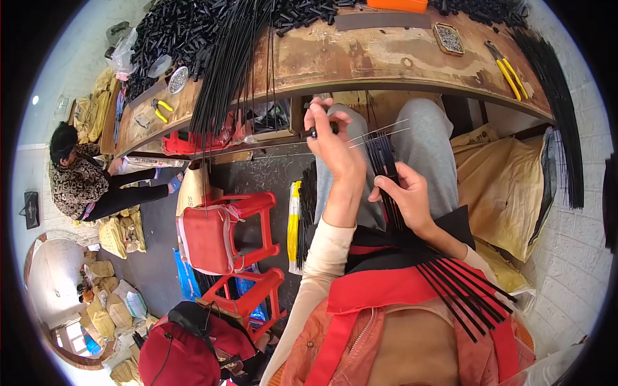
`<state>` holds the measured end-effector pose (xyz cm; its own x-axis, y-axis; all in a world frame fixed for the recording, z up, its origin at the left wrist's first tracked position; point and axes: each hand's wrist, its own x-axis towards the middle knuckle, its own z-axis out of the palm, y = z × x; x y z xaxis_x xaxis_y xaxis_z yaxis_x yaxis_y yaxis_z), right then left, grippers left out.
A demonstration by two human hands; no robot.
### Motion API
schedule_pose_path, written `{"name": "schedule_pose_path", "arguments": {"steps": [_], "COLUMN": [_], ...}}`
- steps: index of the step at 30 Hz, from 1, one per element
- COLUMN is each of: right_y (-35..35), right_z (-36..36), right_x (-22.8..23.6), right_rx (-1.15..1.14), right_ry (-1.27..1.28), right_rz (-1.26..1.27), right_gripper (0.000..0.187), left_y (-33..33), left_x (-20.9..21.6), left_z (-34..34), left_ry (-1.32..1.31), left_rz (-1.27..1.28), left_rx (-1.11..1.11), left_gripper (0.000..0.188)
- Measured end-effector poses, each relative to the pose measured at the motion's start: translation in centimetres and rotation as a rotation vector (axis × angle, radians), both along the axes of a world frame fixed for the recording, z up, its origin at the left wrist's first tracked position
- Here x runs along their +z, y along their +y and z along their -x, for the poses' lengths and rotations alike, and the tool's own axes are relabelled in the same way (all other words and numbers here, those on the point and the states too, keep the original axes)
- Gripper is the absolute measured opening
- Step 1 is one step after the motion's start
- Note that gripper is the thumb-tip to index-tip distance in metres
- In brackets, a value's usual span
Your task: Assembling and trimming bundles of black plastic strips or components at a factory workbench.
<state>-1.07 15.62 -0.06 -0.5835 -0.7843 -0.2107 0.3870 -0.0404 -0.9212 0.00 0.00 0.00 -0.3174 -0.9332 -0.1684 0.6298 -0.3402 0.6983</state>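
My left hand (333, 145) is raised over my lap near the table edge, fingers curled around a small black handle (313, 132). Thin metal prongs (381, 133) stretch from that hand to the right, across the upper end of a bundle of thin black rods (381, 157). My right hand (411, 196) grips this bundle over my knees, thumb on top. More black rods (460, 293) fan out across my lap and red apron (380, 289); whether they join the held bundle is hidden.
Ahead stands a wooden table (380, 58) with a heap of short black tubes (174, 38), long black rods (228, 71), a tray of small metal parts (449, 38) and yellow-handled pliers (508, 71). Red stools (257, 225) stand left. Two other people (80, 170) are nearby.
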Motion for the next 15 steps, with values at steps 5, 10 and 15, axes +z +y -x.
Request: {"name": "schedule_pose_path", "arguments": {"steps": [5,10,15], "right_y": [0.1,0.4,0.7], "right_z": [0.2,0.1,0.2], "right_x": [0.0,1.0,0.9], "right_rx": [-0.061,-0.04,-0.053], "right_ry": [-0.051,-0.042,-0.042], "right_rz": [-0.013,-0.004,0.037], "right_gripper": [0.011,0.011,0.013], "left_y": [-0.3,0.6,0.8], "left_x": [-0.5,0.7,1.7], "left_z": [-4.7,-6.5,-6.2], "left_ry": [-0.135,-0.037,-0.067], "left_rz": [-0.079,-0.184,-0.138], "left_rx": [-0.282,-0.494,-0.569], "left_gripper": [0.024,0.029,0.028]}}
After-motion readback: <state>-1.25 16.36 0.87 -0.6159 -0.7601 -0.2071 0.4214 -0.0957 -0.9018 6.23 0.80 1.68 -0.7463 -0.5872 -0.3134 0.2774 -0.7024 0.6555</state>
